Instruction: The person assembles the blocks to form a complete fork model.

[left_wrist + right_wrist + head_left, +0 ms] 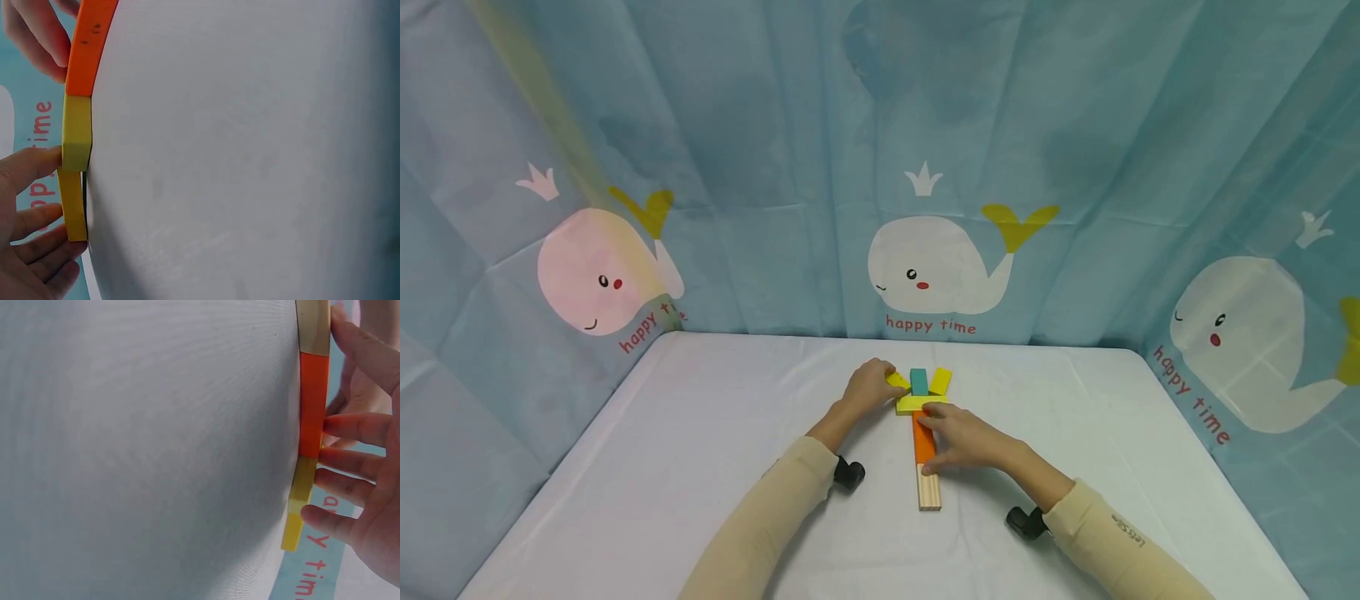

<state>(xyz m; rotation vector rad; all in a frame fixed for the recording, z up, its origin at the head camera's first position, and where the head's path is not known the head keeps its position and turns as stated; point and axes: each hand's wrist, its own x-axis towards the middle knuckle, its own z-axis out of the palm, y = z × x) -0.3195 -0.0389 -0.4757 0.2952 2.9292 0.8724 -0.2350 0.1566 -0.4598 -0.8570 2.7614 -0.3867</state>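
Observation:
Small wooden blocks lie in a row on the white table. A plain wood block (929, 493) is nearest, then an orange block (924, 446), then a yellow block (908, 406) set crosswise. Beyond it a teal block (919, 382) sits between two slanted yellow blocks. My left hand (867, 387) pinches the left slanted yellow block (74, 209), thumb by the crosswise block and fingertips at the far end. My right hand (967, 437) spreads over the row, its fingertips (334, 425) resting along the orange and crosswise yellow blocks, thumb beside the plain one.
The right slanted yellow block (941, 381) lies beside the teal one. A white cloth covers the table (700, 433). Behind it hangs a blue curtain (805, 250) printed with whales. Black wrist cameras show at both sleeves.

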